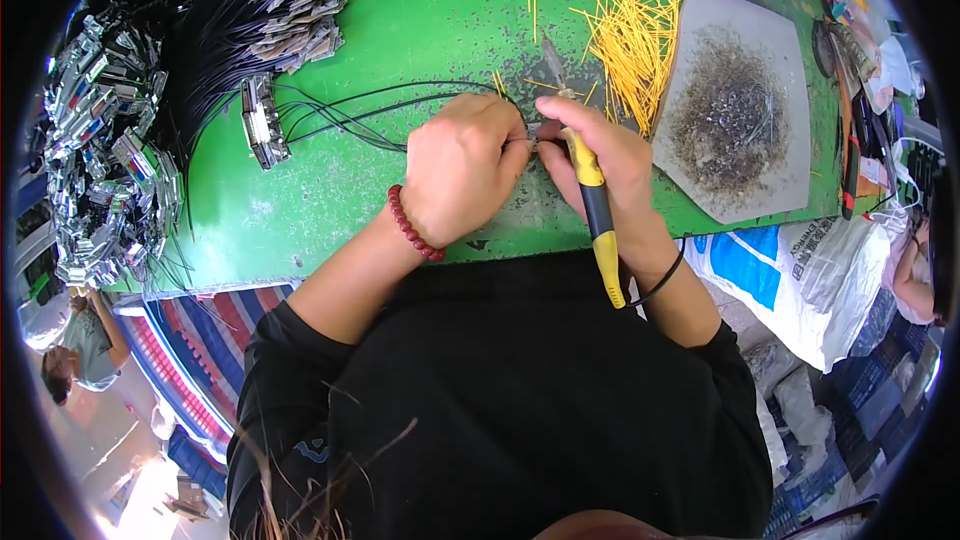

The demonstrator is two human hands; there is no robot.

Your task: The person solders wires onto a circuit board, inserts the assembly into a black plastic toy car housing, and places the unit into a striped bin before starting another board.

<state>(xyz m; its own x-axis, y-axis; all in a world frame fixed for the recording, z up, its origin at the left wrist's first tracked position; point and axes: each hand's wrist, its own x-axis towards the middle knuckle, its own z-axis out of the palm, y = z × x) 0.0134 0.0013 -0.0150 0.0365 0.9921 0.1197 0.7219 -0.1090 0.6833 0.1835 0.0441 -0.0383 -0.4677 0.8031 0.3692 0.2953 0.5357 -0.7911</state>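
- My left hand (465, 160) is closed, its grip holding black wires (330, 112) close to my right hand (610, 155), over the near middle of the table (350, 190).
- My right grip is wrapped round a yellow and black soldering iron (597, 200), its metal end pointing toward the table's far side and its cord trailing past my wrist.
- My fingertips nearly meet in a narrow pinch; they cover the wire ends, so I cannot tell just what sits between them.
- The wires run left to a metal plug (263, 122) lying on the table.
- The table is bright green, its paint scuffed and speckled with dark and pale marks, most worn about my hands.
- At the far left lies a big heap of metal parts (110, 150); beside it, a bundle of plugs (290, 10) trails black cables.
- Beyond my right hand, thin yellow sticks (635, 40) lie in a loose pile against a grey board (795, 170) scattered with dark crumbs.
- Below the table's right edge sits a white sack (800, 280) with a blue patch.
- To the left, striped red and blue cloth (210, 340) hangs low, and another person (95, 350) is beyond it, near bright light on the floor.
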